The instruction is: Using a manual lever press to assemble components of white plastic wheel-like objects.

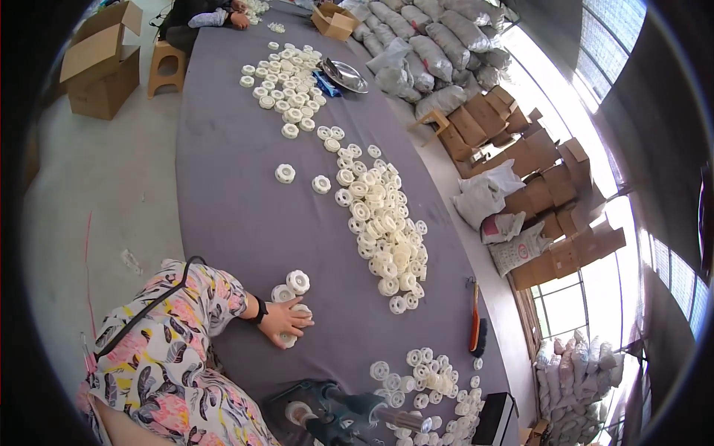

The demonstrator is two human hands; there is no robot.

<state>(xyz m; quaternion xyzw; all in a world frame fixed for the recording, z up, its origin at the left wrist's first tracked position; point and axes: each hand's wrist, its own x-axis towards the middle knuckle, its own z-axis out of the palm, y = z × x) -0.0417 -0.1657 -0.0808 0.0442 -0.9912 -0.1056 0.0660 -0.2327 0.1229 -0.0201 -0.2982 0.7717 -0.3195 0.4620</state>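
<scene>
At the near edge of the grey bench (238, 193), one hand (282, 321), which one unclear, curls over small white plastic wheels (290, 286). They look light, rigid, smooth; best pinched by the rim.

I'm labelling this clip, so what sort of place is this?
Probably a small workshop or factory floor: heaps of white plastic wheels on a long grey table, stacked cardboard boxes, and filled sacks along the wall.
</scene>
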